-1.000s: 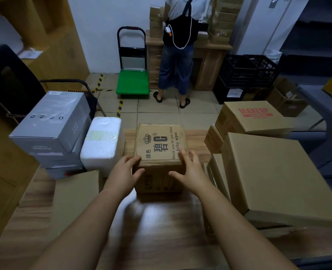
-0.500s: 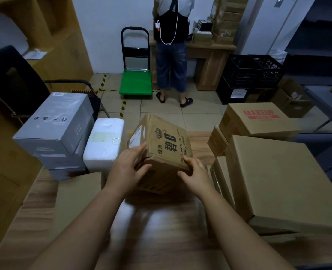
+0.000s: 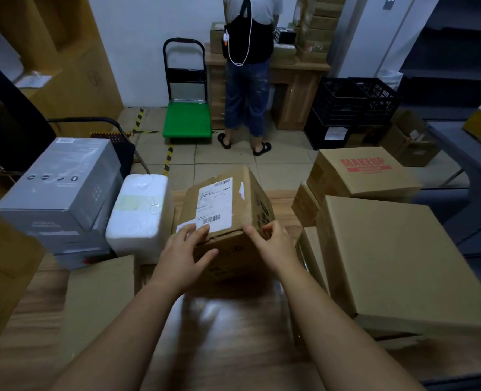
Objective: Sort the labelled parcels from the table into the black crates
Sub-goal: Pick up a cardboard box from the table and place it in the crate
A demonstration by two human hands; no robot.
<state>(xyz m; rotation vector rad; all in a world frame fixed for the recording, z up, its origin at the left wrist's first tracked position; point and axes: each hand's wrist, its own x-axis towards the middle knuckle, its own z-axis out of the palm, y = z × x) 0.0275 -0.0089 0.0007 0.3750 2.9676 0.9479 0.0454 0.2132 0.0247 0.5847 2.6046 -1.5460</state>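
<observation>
A brown cardboard parcel (image 3: 228,218) sits tilted on the wooden table (image 3: 233,334), its white shipping label facing up. My left hand (image 3: 185,252) grips its near left corner, fingers over the label's lower edge and thumb on the front face. My right hand (image 3: 273,244) holds the near right corner, fingers curled over the side with printed text. The black crates (image 3: 355,108) stand stacked on the floor at the far right, beside a wooden desk.
A grey box (image 3: 61,187) and a white foam box (image 3: 140,213) crowd the table's left. A flat carton (image 3: 397,261) and a MAKEUP box (image 3: 363,170) fill the right. A person (image 3: 247,66) stands by the desk next to a green trolley (image 3: 187,119).
The parcel has been rolled to the right, so the printed face now points right and the shipping label faces up. Both hands shifted their hold with it.
</observation>
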